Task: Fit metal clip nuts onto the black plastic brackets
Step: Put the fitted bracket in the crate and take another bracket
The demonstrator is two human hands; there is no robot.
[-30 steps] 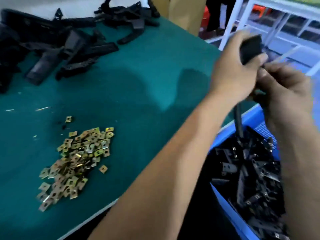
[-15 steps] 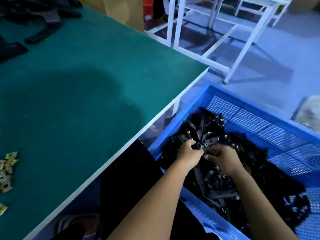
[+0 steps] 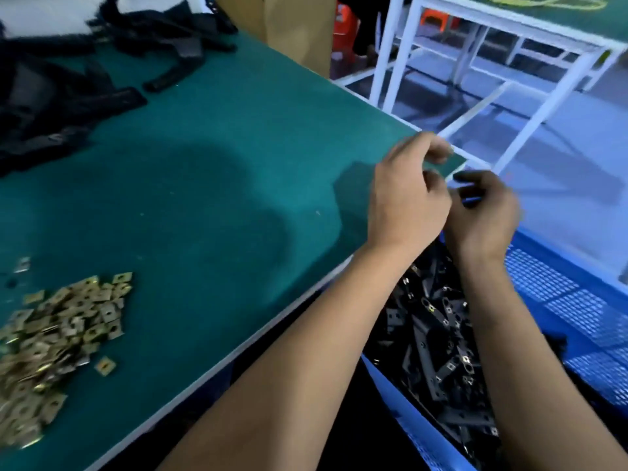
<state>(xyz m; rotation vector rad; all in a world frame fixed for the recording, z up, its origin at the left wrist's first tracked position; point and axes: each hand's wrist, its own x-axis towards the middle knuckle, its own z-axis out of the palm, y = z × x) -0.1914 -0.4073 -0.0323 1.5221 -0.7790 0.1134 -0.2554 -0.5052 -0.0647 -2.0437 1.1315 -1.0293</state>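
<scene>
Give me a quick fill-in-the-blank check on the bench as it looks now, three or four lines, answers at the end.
1. The loose metal clip nuts lie in a pile on the ____ table mat.
2. The brackets with nuts already fitted lie in a ____ plastic crate.
3. The bare black brackets are heaped at the table's ____ left corner.
4. The left hand and right hand are raised above the ____.

Answers: green; blue; far; crate
</scene>
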